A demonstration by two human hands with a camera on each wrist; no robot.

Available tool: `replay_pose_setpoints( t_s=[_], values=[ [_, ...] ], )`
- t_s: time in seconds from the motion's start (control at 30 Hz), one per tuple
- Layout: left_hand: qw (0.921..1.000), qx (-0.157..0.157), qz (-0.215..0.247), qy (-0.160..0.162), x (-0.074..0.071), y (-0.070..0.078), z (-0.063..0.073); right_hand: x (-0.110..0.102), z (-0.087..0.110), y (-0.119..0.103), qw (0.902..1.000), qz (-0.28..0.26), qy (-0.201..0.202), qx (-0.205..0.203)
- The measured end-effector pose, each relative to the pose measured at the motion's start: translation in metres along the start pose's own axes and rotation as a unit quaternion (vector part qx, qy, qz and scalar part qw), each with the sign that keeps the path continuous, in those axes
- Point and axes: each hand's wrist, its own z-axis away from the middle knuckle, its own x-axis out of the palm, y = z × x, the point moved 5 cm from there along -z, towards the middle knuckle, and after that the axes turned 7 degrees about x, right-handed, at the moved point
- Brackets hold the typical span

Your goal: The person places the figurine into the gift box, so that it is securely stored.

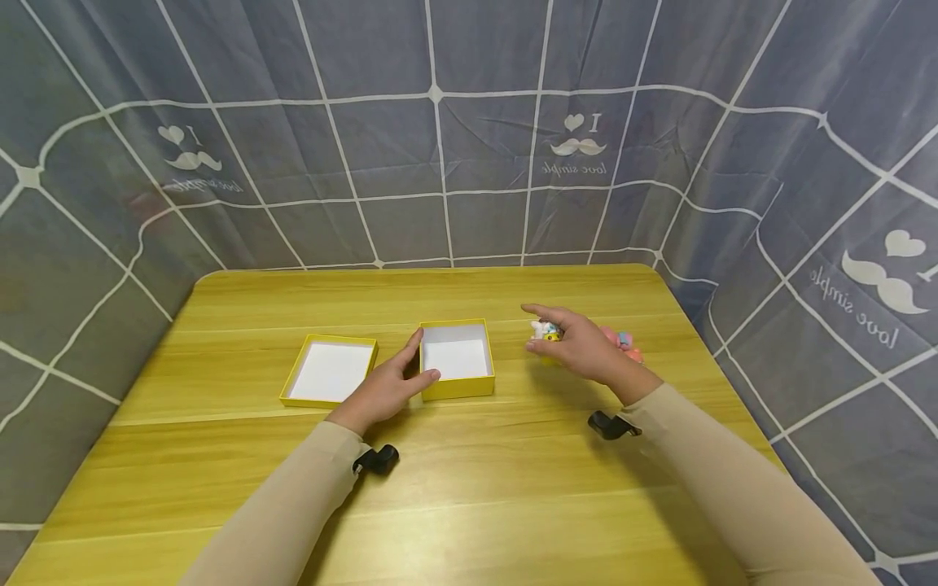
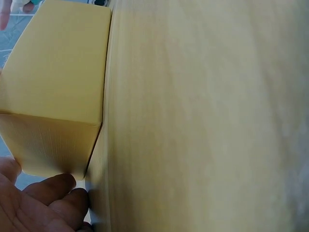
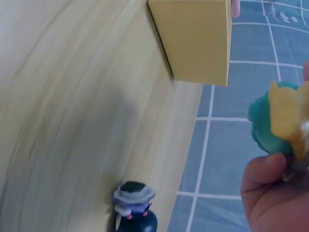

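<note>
A yellow open-topped box (image 1: 458,390) with a white inside stands on the table. My left hand (image 1: 383,392) rests along its left side, the thumb by the front left corner. The left wrist view shows loosely bent fingers close to the outer wall of the box (image 2: 55,63). My right hand (image 1: 582,346) pinches a small toy figurine (image 1: 545,331) between thumb and fingers, over the table right of the box. Teal and yellow parts of this figurine (image 3: 277,118) show in the right wrist view; my fingers partly cover it.
Pink figurines (image 1: 619,338) stand on the table behind my right hand, partly hidden by it. A figurine with a dark base (image 3: 137,200) shows in the right wrist view. The shallow yellow lid (image 1: 328,370), white inside, lies left of the box. A grey checked curtain (image 1: 484,146) surrounds the table.
</note>
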Motion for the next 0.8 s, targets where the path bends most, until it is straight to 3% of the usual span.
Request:
replay_pose_setpoints(
  t_s=[0.23, 0.5, 0.8],
  values=[
    [1.0, 0.003, -0.006, 0.003, 0.0, -0.001, 0.001, 0.006, -0.006, -0.008, 0.9996, -0.027, -0.001, 0.001],
    [1.0, 0.003, -0.003, 0.0, 0.0, -0.003, 0.0, 0.015, -0.012, -0.017, 0.9947, -0.085, -0.056, -0.015],
    [1.0, 0.0, -0.002, -0.002, 0.0, -0.004, 0.0, 0.033, -0.024, -0.033, 0.9927, -0.085, -0.079, -0.033]
  ],
)
